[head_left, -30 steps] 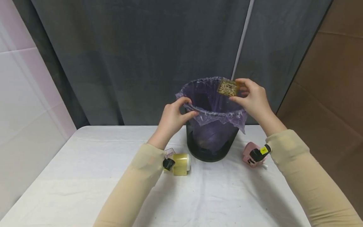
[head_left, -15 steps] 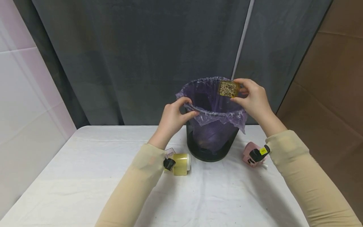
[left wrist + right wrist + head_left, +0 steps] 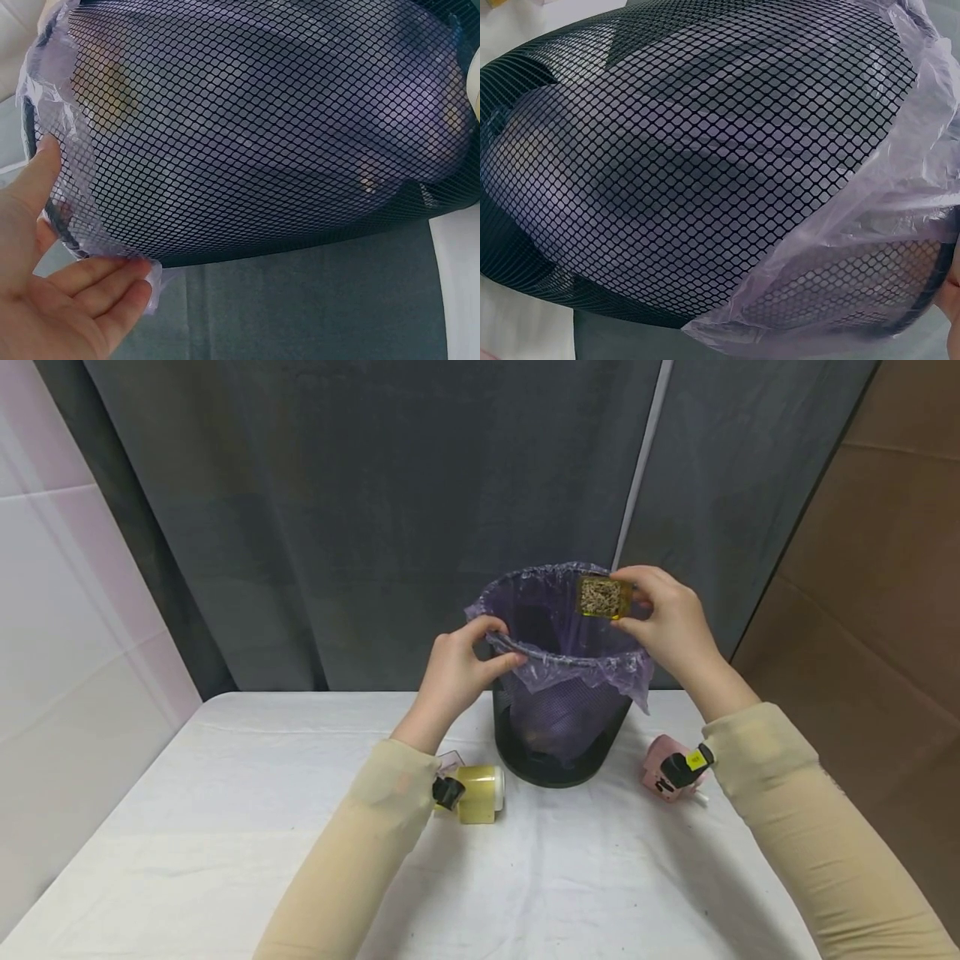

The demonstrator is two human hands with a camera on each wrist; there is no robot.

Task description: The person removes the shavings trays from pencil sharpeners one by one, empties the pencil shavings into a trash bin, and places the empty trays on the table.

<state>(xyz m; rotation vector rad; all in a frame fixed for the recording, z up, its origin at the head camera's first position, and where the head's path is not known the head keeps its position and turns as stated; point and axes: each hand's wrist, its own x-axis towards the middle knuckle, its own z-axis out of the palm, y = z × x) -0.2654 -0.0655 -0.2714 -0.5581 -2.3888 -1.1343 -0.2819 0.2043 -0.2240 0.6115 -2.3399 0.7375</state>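
Note:
A black mesh wastebasket [image 3: 558, 718] lined with a purple plastic bag [image 3: 592, 672] stands on the table. In the head view my left hand [image 3: 465, 668] pinches its near-left rim over the bag; the left wrist view shows the fingers [image 3: 112, 289] at the rim. My right hand [image 3: 667, 614] pinches a small clear yellow box [image 3: 602, 597] by its right end, above the bin's opening. Brownish bits like shavings fill the box. The right wrist view shows the mesh [image 3: 705, 165] and only the edge of that hand; the box is hidden there.
Left of the bin's base lies a clear yellow thing with a white end [image 3: 477, 794], partly behind my left wrist strap. A pink object with dark markings [image 3: 663, 768] sits at the right, partly behind my right wrist strap. A dark curtain [image 3: 375, 527] hangs behind the white-covered table [image 3: 187, 827].
The yellow box has tilted a little and shifted slightly right in my right hand. My left hand and the wastebasket have stayed in place.

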